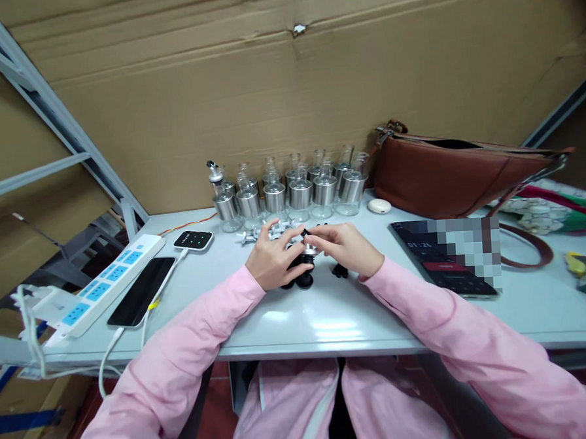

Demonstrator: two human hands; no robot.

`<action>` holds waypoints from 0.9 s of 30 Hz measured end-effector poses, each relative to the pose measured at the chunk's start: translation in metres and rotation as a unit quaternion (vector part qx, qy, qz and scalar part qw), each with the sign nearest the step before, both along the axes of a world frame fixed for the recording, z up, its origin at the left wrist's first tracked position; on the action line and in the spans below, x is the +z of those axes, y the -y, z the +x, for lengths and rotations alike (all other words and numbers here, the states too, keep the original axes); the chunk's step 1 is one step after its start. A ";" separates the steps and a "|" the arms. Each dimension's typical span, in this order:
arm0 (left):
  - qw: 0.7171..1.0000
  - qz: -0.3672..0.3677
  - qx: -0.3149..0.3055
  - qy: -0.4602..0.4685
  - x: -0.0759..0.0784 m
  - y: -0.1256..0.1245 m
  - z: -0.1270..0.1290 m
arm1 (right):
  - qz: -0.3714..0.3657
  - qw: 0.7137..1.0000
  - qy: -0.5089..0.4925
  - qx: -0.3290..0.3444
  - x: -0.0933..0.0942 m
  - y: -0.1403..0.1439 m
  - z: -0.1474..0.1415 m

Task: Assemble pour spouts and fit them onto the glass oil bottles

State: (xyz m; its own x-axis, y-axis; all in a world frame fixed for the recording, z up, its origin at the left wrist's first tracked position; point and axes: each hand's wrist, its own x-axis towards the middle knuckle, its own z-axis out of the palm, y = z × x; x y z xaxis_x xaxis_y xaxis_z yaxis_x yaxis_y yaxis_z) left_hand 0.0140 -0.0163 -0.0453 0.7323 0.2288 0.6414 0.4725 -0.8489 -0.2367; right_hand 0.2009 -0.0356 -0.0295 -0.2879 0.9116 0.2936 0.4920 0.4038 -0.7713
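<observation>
Both my hands meet over the middle of the table around a bottle pourer (310, 248) with a black top, a silver collar and a dark ribbed lower part. My left hand (275, 256) is closed around its side, partly covering it. From the right, my right hand (344, 244) pinches near its black top. Black round parts (304, 281) lie under my left hand, and small black pieces (339, 270) lie below my right hand. Behind my fingers, white and grey pourer parts (275, 231) are spread on the table, partly hidden.
Glass bottles with steel sleeves (275, 197) stand in rows at the back; the front left one wears a pourer (215, 173). Left are a power strip (112, 281), a phone (142, 291) and a small device (193, 241). Right are a white case (379, 206), tablet (442, 257) and brown bag (442, 172).
</observation>
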 end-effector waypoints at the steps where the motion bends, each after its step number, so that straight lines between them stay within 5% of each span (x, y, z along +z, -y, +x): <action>1: 1.000 0.007 -0.001 0.004 0.000 0.000 0.000 | -0.008 1.000 -0.015 -0.005 0.000 0.000 -0.001; 13: 0.999 -0.027 -0.007 0.040 0.003 0.001 0.001 | -0.083 0.983 -0.164 0.014 -0.002 -0.002 0.000; 22: 0.995 -0.005 -0.036 0.092 0.005 0.000 -0.001 | -0.219 0.909 -0.345 0.077 0.005 -0.002 0.005; 27: 0.994 -0.031 -0.036 0.095 0.000 -0.001 -0.002 | -0.314 0.858 -0.364 0.183 0.007 0.002 0.008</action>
